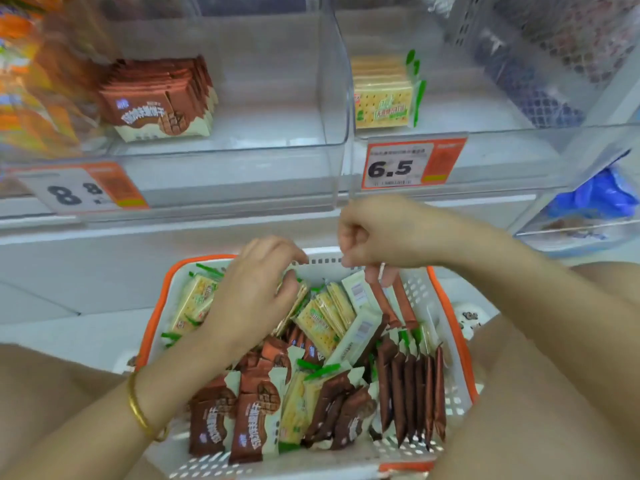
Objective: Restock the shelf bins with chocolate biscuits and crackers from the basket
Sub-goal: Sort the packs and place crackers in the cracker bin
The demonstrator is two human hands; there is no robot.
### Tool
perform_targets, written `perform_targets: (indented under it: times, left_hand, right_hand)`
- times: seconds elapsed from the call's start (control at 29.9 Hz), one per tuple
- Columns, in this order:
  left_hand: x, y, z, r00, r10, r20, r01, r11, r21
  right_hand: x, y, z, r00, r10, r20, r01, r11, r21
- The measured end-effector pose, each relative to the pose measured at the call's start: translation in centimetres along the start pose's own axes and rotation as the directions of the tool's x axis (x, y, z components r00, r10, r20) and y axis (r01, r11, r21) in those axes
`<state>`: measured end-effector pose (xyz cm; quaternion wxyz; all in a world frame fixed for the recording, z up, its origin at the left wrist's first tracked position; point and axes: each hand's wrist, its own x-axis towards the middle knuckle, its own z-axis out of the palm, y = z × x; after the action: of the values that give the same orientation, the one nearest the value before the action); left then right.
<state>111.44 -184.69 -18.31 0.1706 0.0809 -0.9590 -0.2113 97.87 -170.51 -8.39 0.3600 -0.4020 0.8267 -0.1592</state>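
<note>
Price tag (412, 164), orange border, on shelf edge below cracker bin (485, 131): "6.5". Left tag (81, 192), below choc biscuit bin (221, 147): big "8" w/ small "8" beside it. Fine print on both tags is blurred. Lettering on choc biscuit packs (156, 102) & cracker packs (382, 98): not legible.

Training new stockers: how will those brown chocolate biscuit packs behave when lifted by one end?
Probably stiff: the chocolate biscuit packs hang straight from the right hand without sagging. Likely light, since a fingertip pinch lifts two. The glossy wrappers may slip.
</note>
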Motion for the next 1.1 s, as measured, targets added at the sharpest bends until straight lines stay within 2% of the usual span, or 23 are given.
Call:
perform_targets:
  times: [0.07, 0.13, 0.23, 0.37, 0.57, 0.74, 0.84, 0.9, 0.97, 1.0, 1.04, 1.1]
  left_hand:
    - [-0.8, -2.3, 1.3, 0.987, -0.121, 0.104, 0.118, 0.992, 0.036]
    - [-0.8, -3.6, 1.9, 0.965, -0.207, 0.159, 0.198, 0.978, 0.071]
    - [-0.6, -4.6, 2.8, 0.949, -0.239, 0.205, 0.223, 0.970, 0.099]
    - [-0.6, -4.8, 3.6, 0.953, -0.214, 0.212, 0.207, 0.977, 0.057]
    - [-0.5, -4.2, 4.4, 0.943, -0.205, 0.261, 0.204, 0.978, 0.032]
    - [-0.7, -4.0, 4.8, 0.936, -0.193, 0.294, 0.192, 0.981, 0.034]
    - [-0.9, -3.7, 4.8, 0.928, -0.193, 0.318, 0.200, 0.980, 0.013]
    - [-0.9, -3.1, 4.8, 0.911, -0.194, 0.365, 0.222, 0.974, -0.036]
    - [-0.9, -2.2, 4.7, 0.870, -0.198, 0.452, 0.252, 0.966, -0.063]
    - [-0.9, -1.8, 4.7, 0.856, -0.202, 0.476, 0.258, 0.964, -0.056]
    - [-1.0, -1.3, 4.6, 0.864, -0.198, 0.463, 0.246, 0.968, -0.045]
    - [-0.8, -0.8, 4.3, 0.910, -0.167, 0.380, 0.201, 0.978, -0.051]
  right_hand:
    - [4.7, 2.0, 3.8, 0.978, 0.145, 0.149, -0.129, 0.985, -0.115]
    - [9.0, 4.5, 7.1, 0.973, 0.185, 0.141, -0.151, 0.964, -0.217]
    - [12.1, 7.7, 11.3, 0.970, 0.213, 0.114, -0.165, 0.930, -0.329]
    - [13.1, 9.6, 14.8, 0.959, 0.269, 0.092, -0.232, 0.928, -0.292]
    - [13.3, 10.5, 15.2, 0.927, 0.371, 0.049, -0.350, 0.906, -0.238]
    - [12.8, 9.9, 15.1, 0.942, 0.329, 0.057, -0.308, 0.922, -0.233]
    - [12.8, 9.1, 13.0, 0.938, 0.340, 0.071, -0.334, 0.939, -0.082]
    - [12.2, 8.1, 11.3, 0.922, 0.380, 0.077, -0.388, 0.895, 0.222]
    - [11.2, 6.9, 10.0, 0.902, 0.385, 0.198, -0.423, 0.690, 0.587]
    - [10.5, 6.3, 9.4, 0.897, 0.346, 0.276, -0.435, 0.570, 0.698]
    - [10.0, 5.9, 8.9, 0.892, 0.299, 0.339, -0.447, 0.471, 0.760]
    - [8.8, 5.5, 7.9, 0.890, 0.229, 0.393, -0.454, 0.377, 0.807]
